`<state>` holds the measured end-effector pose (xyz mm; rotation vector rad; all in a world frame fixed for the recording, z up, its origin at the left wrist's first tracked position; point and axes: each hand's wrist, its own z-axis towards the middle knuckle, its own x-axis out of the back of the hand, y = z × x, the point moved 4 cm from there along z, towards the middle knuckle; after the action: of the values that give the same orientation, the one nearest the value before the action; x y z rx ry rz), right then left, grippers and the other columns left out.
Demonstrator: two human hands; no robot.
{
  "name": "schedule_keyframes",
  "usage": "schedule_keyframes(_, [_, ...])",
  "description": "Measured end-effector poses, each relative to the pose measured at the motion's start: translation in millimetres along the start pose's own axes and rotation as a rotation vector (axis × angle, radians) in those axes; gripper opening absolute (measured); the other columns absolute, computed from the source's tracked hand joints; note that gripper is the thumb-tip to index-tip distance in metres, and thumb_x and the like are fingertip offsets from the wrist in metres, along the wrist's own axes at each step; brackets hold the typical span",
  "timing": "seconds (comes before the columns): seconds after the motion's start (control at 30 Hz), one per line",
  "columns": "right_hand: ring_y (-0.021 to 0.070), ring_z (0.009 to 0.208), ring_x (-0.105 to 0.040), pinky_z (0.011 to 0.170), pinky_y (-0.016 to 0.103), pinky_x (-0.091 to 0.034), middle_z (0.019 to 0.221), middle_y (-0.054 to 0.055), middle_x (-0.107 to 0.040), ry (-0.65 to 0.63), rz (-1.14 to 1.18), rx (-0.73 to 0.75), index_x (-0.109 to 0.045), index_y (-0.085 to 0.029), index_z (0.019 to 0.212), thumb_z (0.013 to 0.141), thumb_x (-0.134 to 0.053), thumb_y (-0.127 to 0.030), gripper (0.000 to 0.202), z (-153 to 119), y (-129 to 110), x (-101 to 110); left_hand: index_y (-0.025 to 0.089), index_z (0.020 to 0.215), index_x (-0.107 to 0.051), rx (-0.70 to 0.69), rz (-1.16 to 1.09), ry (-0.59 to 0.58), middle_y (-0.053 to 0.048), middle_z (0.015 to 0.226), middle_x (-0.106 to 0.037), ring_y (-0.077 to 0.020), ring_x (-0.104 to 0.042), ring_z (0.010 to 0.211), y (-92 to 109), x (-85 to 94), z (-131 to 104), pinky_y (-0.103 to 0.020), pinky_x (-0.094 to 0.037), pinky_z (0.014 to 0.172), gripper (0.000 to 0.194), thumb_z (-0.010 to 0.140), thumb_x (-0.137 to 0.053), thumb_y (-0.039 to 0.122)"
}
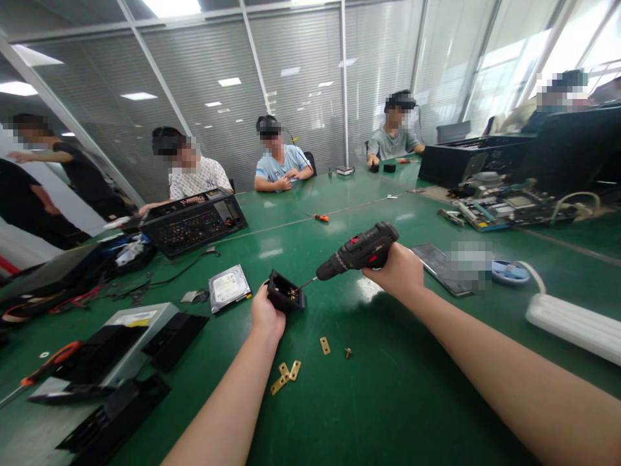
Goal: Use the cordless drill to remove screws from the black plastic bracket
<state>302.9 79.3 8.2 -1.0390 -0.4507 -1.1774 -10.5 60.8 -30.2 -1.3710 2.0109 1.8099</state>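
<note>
My right hand (402,270) is wrapped round the grip of a black cordless drill (361,249) with red marks. Its long bit points down and left, the tip reaching the open side of a small black plastic box (285,292). My left hand (266,315) holds that box tilted above the table, with small brass-coloured parts visible inside. Whether the bit sits in a screw I cannot tell. Below lie several flat brass plates with holes (286,377), a single brass plate (325,345) and a small brass screw (348,353).
A hard drive (228,288) lies left of the box, near a metal drive case (145,323) and an orange-handled screwdriver (53,362). At right are a dark phone-like slab (444,268), a white power strip (572,320) and circuit boards (509,204). Several people sit across the green table (412,401).
</note>
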Motion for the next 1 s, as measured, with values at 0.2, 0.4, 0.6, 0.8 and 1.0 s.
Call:
schedule_keyframes(0.2, [0.0367,0.091,-0.077,0.067,0.036,-0.046,0.094,0.013,-0.08,-0.007,0.017,0.001,-0.065,-0.023,0.091,0.073,-0.078,-0.05,0.035,1.3,2.0,-1.7,0.02,0.074,-0.063,0.014,0.038,0.05,0.0,0.067,-0.062,-0.0176,-0.059,0.061,2.0,-1.7,-4.4,-0.028,-0.052,0.062,0.008,0.081,-0.061,0.015])
schedule_keyframes(0.4, [0.0355,0.091,-0.078,0.068,0.036,-0.047,0.095,0.012,-0.08,-0.006,0.01,0.001,-0.064,-0.024,0.09,0.072,-0.079,-0.049,0.035,2.0,-0.7,1.5,0.02,0.074,-0.064,0.019,0.053,0.067,0.0,0.065,-0.059,-0.0188,-0.059,0.063,2.4,-1.6,-3.3,-0.029,-0.052,0.063,0.013,0.083,-0.057,0.013])
schedule_keyframes(0.6, [0.0338,0.091,-0.078,0.069,0.035,-0.049,0.094,0.011,-0.08,0.005,-0.006,0.01,-0.063,-0.024,0.089,0.073,-0.079,-0.048,0.033,2.9,-2.2,0.7,0.02,0.074,-0.064,0.034,0.039,0.074,-0.001,0.068,-0.062,-0.0193,-0.06,0.064,3.3,-2.6,-0.5,-0.029,-0.051,0.063,0.015,0.08,-0.056,0.01])
schedule_keyframes(0.8, [0.0337,0.09,-0.078,0.068,0.035,-0.048,0.094,0.012,-0.08,0.007,0.008,0.012,-0.063,-0.024,0.089,0.073,-0.079,-0.046,0.032,2.4,-2.8,2.7,0.02,0.075,-0.064,0.034,0.039,0.056,-0.001,0.068,-0.062,-0.0188,-0.06,0.063,3.0,-2.5,0.0,-0.029,-0.052,0.061,0.015,0.083,-0.056,0.01])
schedule_keyframes(1.0, [0.0333,0.091,-0.078,0.068,0.034,-0.048,0.094,0.01,-0.08,0.01,0.018,0.013,-0.063,-0.024,0.089,0.072,-0.08,-0.046,0.032,2.2,-2.3,2.2,0.019,0.07,-0.062,0.027,0.023,0.081,0.0,0.065,-0.06,-0.0168,-0.058,0.061,4.4,-4.4,-3.0,-0.026,-0.05,0.059,0.016,0.083,-0.058,0.01])
